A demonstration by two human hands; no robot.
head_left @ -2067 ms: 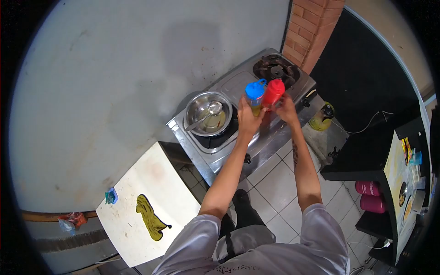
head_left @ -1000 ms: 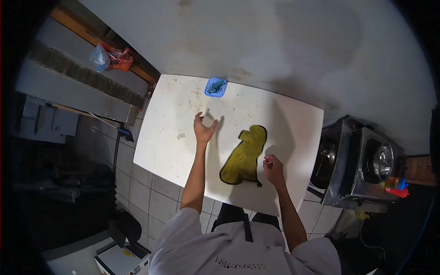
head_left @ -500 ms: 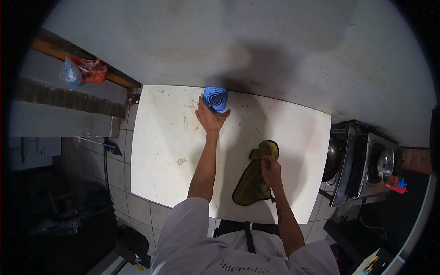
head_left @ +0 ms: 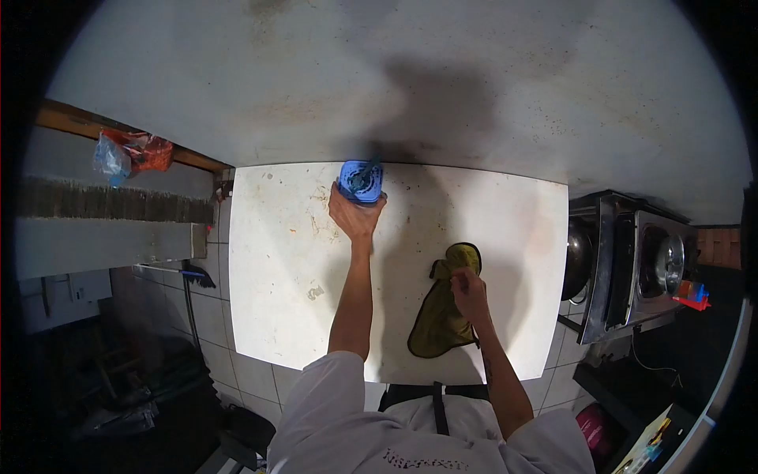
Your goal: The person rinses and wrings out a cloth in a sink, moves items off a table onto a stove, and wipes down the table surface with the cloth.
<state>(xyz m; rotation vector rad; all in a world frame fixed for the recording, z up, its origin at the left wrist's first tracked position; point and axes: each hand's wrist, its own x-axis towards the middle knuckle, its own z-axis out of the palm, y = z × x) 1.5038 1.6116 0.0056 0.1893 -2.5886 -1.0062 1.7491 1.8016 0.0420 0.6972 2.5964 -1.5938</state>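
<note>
Near the far edge of the white table, my left hand [head_left: 355, 217] is wrapped round the near side of a blue plastic holder [head_left: 371, 195]. A dark, slender object [head_left: 366, 171] sticks up at its top; its kind is unclear. Closer to me lies an olive-green cloth piece [head_left: 436, 333] with dark edging, a rounded upper end and a wide lower part. My right hand [head_left: 470, 295] is over its right side, fingers closed in a pinch at the cloth; the fingertips are partly hidden.
The white table [head_left: 288, 237] has stains and stands against a grey wall [head_left: 260, 95]. To the right is a metal stove [head_left: 620, 268] with a pan [head_left: 579, 257] and a pot lid [head_left: 671, 265]. Plastic bags [head_left: 142, 154] hang at left, above a broom [head_left: 197, 275].
The view has tilted slightly. My left hand still holds the blue holder, whose dark object now stands at a different angle. My right hand stays at the cloth.
</note>
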